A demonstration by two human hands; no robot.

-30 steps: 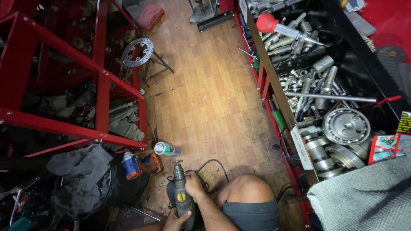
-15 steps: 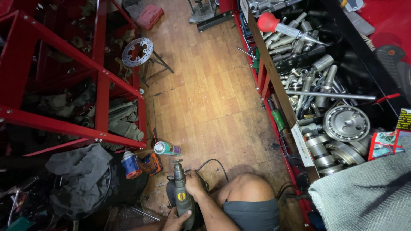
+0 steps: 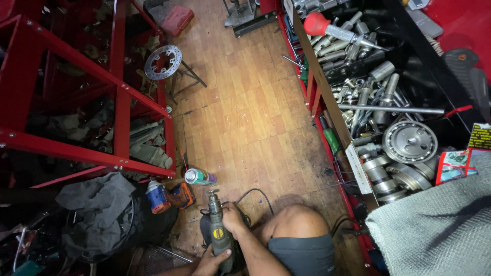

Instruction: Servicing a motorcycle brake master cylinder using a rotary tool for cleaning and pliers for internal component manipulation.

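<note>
Both my hands stay wrapped around the grey corded drill [image 3: 219, 232], left hand [image 3: 210, 263] near, right hand [image 3: 234, 219] farther; nothing has shifted, chuck pointing far.

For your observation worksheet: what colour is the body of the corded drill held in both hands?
Dull grey-green drill with a round yellow label, seen in the head view.

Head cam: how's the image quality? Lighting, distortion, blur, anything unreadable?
Head view: wide-angle lens, so the red rack and the parts shelf splay outward at the edges. The wooden floor is brightly lit mid-frame; the lower left around the grey cloth sinks into shadow. Mild glare on the metal parts. Drill and both hands, right and left, look sharp, no motion blur.
</note>
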